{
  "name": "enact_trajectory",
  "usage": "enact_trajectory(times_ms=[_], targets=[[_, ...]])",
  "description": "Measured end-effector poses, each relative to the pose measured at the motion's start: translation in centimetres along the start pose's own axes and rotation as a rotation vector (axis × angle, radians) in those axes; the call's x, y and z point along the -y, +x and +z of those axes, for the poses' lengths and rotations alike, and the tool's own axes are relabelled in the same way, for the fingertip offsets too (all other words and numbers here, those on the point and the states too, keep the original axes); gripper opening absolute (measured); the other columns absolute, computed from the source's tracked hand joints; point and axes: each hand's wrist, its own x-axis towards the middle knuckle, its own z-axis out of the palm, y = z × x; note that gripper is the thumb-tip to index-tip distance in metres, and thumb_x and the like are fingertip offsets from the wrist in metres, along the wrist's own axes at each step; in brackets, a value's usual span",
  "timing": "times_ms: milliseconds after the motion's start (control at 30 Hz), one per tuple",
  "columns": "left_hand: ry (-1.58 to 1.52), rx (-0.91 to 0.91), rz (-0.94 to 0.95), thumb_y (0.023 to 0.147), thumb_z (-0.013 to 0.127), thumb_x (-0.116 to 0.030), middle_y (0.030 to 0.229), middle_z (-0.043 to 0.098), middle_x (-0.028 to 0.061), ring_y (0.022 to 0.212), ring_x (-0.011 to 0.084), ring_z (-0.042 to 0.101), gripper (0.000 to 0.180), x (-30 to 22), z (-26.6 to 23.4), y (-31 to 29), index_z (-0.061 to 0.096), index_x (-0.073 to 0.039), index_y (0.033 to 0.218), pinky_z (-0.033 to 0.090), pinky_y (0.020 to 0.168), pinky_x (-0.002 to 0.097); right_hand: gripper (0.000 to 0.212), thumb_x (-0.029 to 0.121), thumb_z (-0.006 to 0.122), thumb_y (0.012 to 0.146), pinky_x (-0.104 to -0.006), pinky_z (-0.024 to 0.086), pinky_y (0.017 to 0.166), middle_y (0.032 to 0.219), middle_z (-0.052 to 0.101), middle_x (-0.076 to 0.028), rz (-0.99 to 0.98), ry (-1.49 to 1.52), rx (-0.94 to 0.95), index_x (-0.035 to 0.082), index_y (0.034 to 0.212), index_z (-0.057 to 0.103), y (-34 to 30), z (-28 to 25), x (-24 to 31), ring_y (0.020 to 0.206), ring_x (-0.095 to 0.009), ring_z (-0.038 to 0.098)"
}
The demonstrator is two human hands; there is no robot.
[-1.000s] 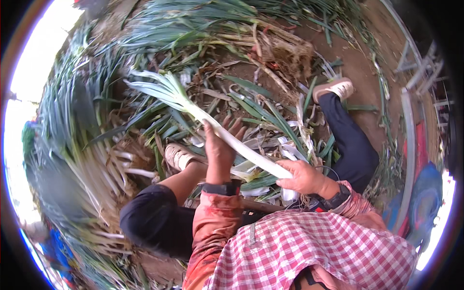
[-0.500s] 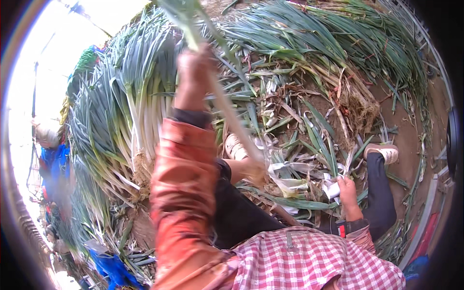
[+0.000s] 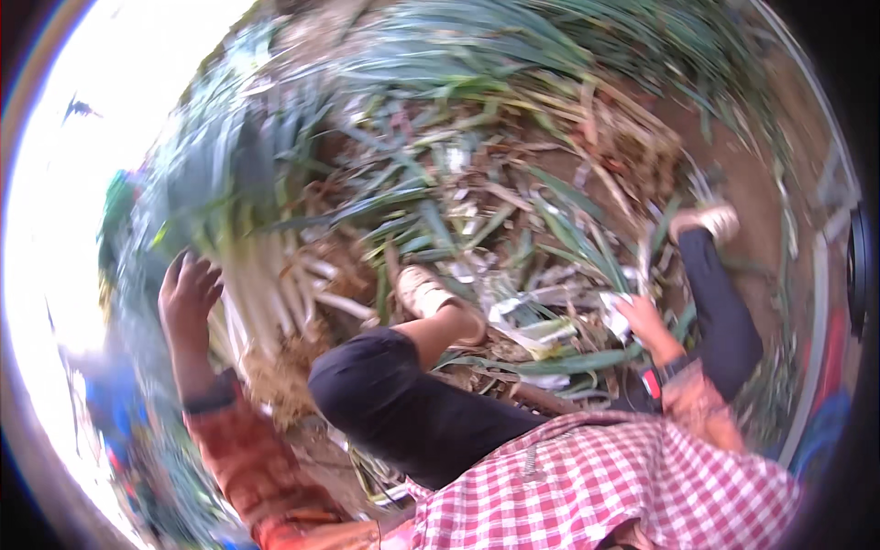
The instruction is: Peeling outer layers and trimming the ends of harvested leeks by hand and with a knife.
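Note:
At the left, my left hand [image 3: 191, 289] is raised beside a standing pile of long green onions [image 3: 261, 284] with white stalks and brown roots. Its fingers are apart and nothing shows in them. My right hand [image 3: 647, 323], low at the right, is closed on a small white piece [image 3: 616, 316]; whether it is peel or cloth cannot be made out. Under and around that hand lie stripped green leaves [image 3: 573, 362] and pale peelings. The picture is smeared by motion.
More green onions [image 3: 458, 46] lie in a heap across the far side, with a rooty bundle [image 3: 632, 137] at its right end. My bent knee [image 3: 362, 376] and sandalled foot [image 3: 431, 293] are between my hands. A metal rail [image 3: 816, 339] runs along the right; blue material [image 3: 115, 394] stands far left.
My left hand has swung left and down to the standing pile, and the green onion it held has left it. My right hand has stayed low with the white piece. The view has shifted.

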Motion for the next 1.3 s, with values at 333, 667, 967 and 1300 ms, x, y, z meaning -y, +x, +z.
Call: enact_trajectory(times_ms=[333, 667, 967, 1300], targets=[[-0.391, 0.765, -0.220, 0.085, 0.043, -0.022, 0.082, 0.055, 0.0160, 0.062, 0.0226, 0.058, 0.042, -4.9, 19.5, -12.9, 0.034, 0.005, 0.116, 0.050, 0.046, 0.0295, 0.038, 0.032, 0.059, 0.065, -0.0408, 0.043, 0.061, 0.073, 0.056, -0.020, -0.341, -0.634, 0.152, -0.004, 0.078, 0.054, 6.2, 1.4, -0.4, 0.069, -0.036, 0.055], [-0.076, 0.563, -0.569, 0.085, 0.046, -0.021, 0.087, 0.055, 0.0120, 0.073, 0.0201, 0.057, 0.035, -2.8, 17.4, -9.4, 0.043, 0.005, 0.107, 0.049, 0.063, 0.0279, 0.033, 0.026, 0.053, 0.072, -0.0416, 0.043, 0.072, 0.090, 0.053, -0.020, -0.089, -0.726, -0.160, -0.001, 0.091, 0.048, 18.8, -0.3, 0.5, 0.084, -0.034, 0.053], [-0.029, 0.587, -0.681, 0.085, 0.046, -0.021, 0.085, 0.055, 0.0121, 0.072, 0.0192, 0.057, 0.034, -3.9, 19.2, -7.7, 0.043, 0.005, 0.106, 0.047, 0.062, 0.0264, 0.034, 0.026, 0.054, 0.074, -0.0395, 0.043, 0.074, 0.100, 0.051, -0.014, 0.109, -0.903, -0.402, 0.005, 0.100, 0.048, 28.2, -2.4, 1.7, 0.090, -0.029, 0.052], [-0.051, 0.613, -0.728, 0.084, 0.046, -0.019, 0.085, 0.055, 0.0121, 0.072, 0.0180, 0.057, 0.032, -5.0, 20.5, -7.1, 0.043, 0.005, 0.106, 0.046, 0.063, 0.0253, 0.047, 0.023, 0.054, 0.072, -0.0407, 0.041, 0.080, 0.102, 0.046, -0.017, -0.055, -0.881, -0.551, 0.004, 0.112, 0.039, 30.9, -2.5, 0.3, 0.096, -0.030, 0.048]])
